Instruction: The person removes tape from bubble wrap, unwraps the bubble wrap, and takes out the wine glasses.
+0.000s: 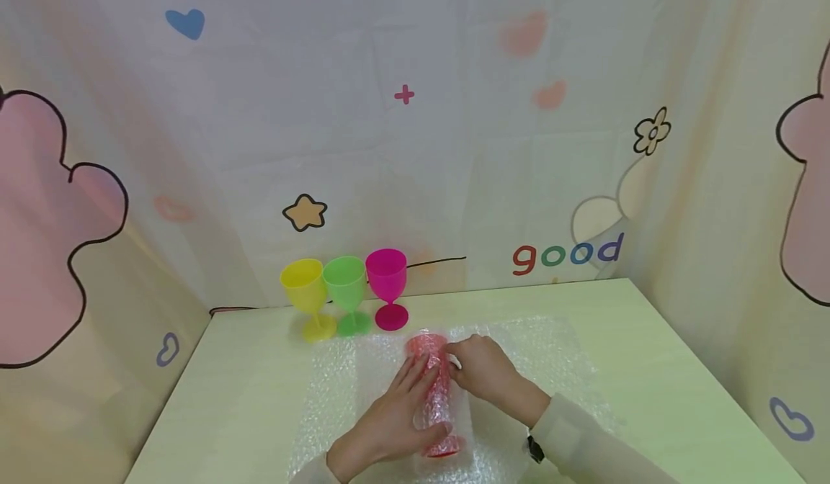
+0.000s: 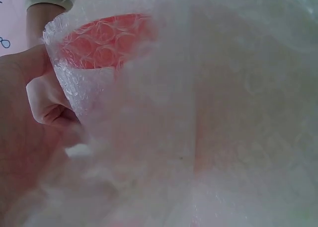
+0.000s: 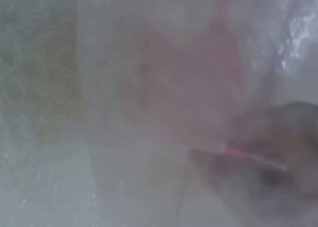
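A red goblet (image 1: 438, 389) lies on its side inside clear bubble wrap (image 1: 564, 369), its bowl toward the back wall and its foot toward me. My left hand (image 1: 395, 415) presses on the wrapped goblet with outstretched fingers across the stem and bowl, thumb over the foot. At the bowl's right side my right hand (image 1: 486, 372) has curled fingers and pinches a small white piece (image 1: 456, 361); its kind I cannot tell. In the left wrist view the red bowl (image 2: 104, 43) shows through the bubbles. Film blurs most of the right wrist view, where fingers (image 3: 278, 162) show dimly.
Behind the wrap stand a yellow goblet (image 1: 306, 289), a green goblet (image 1: 346, 286) and a magenta goblet (image 1: 387, 275), upright in a row. The pale table (image 1: 648, 369) meets a printed cloth backdrop (image 1: 454, 181) at the back and sides.
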`<move>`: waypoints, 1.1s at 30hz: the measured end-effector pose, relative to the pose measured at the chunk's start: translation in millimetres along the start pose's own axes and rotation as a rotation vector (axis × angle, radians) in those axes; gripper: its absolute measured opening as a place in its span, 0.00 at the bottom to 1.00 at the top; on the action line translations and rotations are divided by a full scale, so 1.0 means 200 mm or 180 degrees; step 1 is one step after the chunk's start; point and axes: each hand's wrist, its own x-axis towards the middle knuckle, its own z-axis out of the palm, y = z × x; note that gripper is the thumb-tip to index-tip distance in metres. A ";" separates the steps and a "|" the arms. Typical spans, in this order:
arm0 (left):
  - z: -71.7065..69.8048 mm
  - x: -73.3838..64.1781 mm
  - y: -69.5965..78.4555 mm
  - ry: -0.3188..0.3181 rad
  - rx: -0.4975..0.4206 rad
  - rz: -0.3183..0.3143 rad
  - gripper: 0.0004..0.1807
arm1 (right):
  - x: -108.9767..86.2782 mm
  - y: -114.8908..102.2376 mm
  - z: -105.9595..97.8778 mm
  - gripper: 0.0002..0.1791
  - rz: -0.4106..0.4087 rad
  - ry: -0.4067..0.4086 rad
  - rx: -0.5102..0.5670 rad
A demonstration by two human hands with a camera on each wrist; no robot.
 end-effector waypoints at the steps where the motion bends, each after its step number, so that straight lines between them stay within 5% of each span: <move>1: 0.00 0.00 0.00 -0.0013 0.0000 -0.0008 0.51 | 0.00 0.00 0.00 0.10 0.0000 0.0017 -0.0036; 13: -0.01 -0.01 -0.01 -0.0049 -0.0089 -0.0044 0.51 | 0.01 -0.02 0.01 0.02 0.0165 0.0001 0.0228; 24: 0.00 -0.02 -0.03 -0.0038 -0.0122 0.0011 0.50 | 0.00 -0.01 0.02 0.03 0.0152 0.0126 0.0396; 33: 0.01 -0.02 -0.04 0.0020 -0.0142 0.0060 0.49 | 0.00 0.02 0.05 0.05 0.0381 0.0149 0.0731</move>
